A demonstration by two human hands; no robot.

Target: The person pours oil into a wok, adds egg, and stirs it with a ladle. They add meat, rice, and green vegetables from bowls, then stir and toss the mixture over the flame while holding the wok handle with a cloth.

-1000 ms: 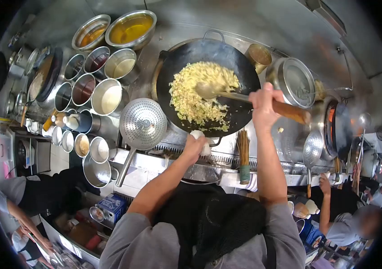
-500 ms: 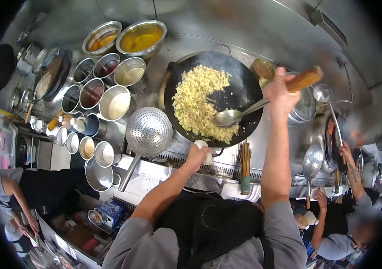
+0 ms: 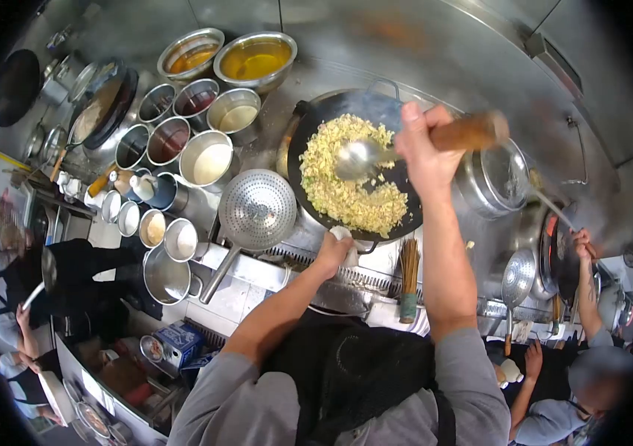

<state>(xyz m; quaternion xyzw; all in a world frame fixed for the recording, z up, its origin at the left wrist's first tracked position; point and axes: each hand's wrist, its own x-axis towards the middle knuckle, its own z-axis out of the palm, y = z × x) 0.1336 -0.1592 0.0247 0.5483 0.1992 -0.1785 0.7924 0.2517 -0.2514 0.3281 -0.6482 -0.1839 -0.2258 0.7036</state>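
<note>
My right hand (image 3: 429, 154) is wrapped round the wooden handle of a metal ladle (image 3: 358, 159). The ladle's bowl, slightly blurred, is over the fried rice (image 3: 376, 212) in a black wok (image 3: 377, 105). Yellowish bits and a little green show among the grains. At the near rim, my left hand (image 3: 328, 254) grips a folded white cloth (image 3: 348, 251) against the wok, beside its near loop handle. The cloth hides part of the grip.
A perforated strainer (image 3: 258, 208) lies left of the wok, near several metal pots of sauces and an oil bowl (image 3: 255, 61). A bamboo brush (image 3: 408, 279) stands at the front edge. On the right, a co-worker's hand (image 3: 582, 242) holds a long-handled tool; a steel pot (image 3: 484, 186) sits between us.
My right hand has moved left, taking the ladle's bowl up and away from the near side of the rice. The rice is spread differently. My left hand stays at the rim.
</note>
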